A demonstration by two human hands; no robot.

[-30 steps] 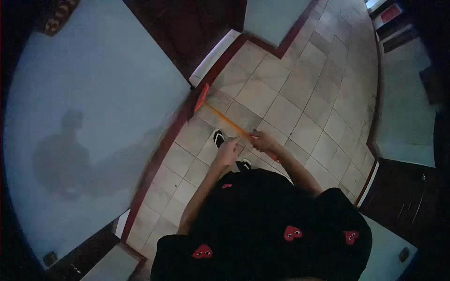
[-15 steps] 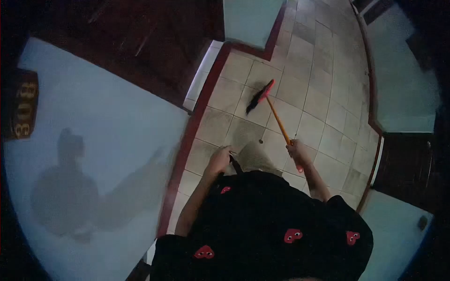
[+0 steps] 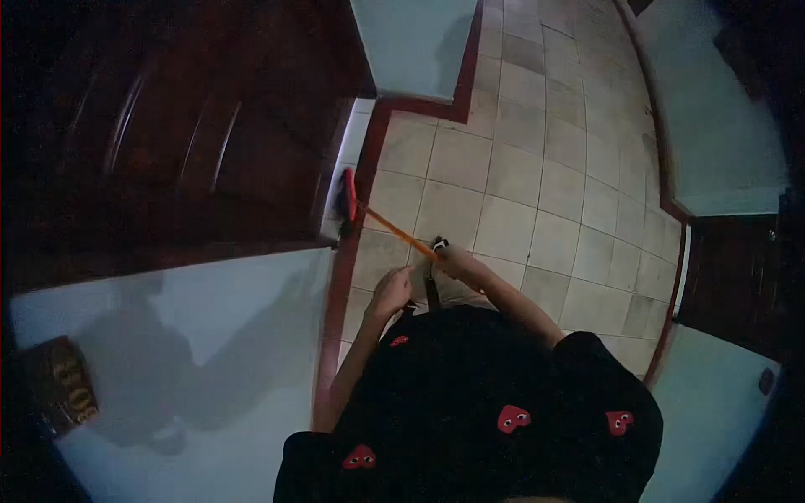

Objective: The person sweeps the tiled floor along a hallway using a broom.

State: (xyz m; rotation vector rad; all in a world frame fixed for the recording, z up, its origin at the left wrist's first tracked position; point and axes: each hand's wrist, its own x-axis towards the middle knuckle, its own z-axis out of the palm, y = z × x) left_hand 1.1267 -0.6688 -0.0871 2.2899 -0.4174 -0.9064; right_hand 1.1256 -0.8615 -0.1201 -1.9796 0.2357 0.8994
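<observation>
seen from the head camera, looking steeply down, the floor of square pale beige tiles [image 3: 537, 168] runs away up a narrow corridor, edged by a dark red skirting strip [image 3: 362, 210] that steps around the wall corners. a dark brown panelled wooden door [image 3: 184, 142] fills the upper left, with a pale blue-grey wall [image 3: 210, 352] below it carrying the person's shadow, and a small dark number plaque [image 3: 71, 390] low on that wall, its digits too dim to read with confidence. another dark door [image 3: 729, 277] stands at the right edge. the right hand [image 3: 449, 256] is closed around the orange handle of a long broom with a red head [image 3: 348, 197], gripping it near the top end; the handle slants up and left from that hand, and the red head lies at the foot of the brown door, by the skirting, bristles lost in shadow. the left hand [image 3: 392, 293] hangs just below the handle, loosely curled, and it seems not to grip anything, though the light is poor. a black top with red heart prints [image 3: 470, 402] hides the person's legs and most of the feet, and the fisheye rim darkens every corner.
</observation>
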